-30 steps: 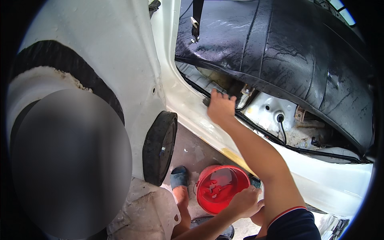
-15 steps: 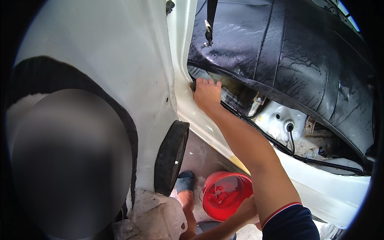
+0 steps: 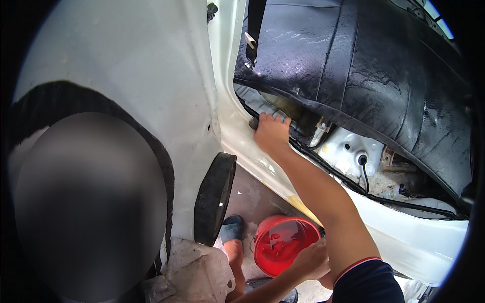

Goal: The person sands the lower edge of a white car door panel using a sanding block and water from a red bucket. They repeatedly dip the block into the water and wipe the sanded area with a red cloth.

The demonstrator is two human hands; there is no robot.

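Fingers (image 3: 270,119) of our right hand (image 3: 272,135) grasp a dark pad (image 3: 253,122) | likely light, soft, slippery; hold across its back | left hand (image 3: 311,258) curled by red bucket (image 3: 262,229), grasp unclear

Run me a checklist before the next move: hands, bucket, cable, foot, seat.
1. Right hand holding the dark pad: ok, the pad's end shows beside the fingers.
2. Left hand free: cannot tell, its curled fingers are partly hidden.
3. Red bucket upright: ok, with liquid inside.
4. Black cable clear of the right hand: not ok, the hand covers part of its line.
5. Slippered foot apart from the bucket: ok.
6. Gap under the black seat open: ok, white metal shows.
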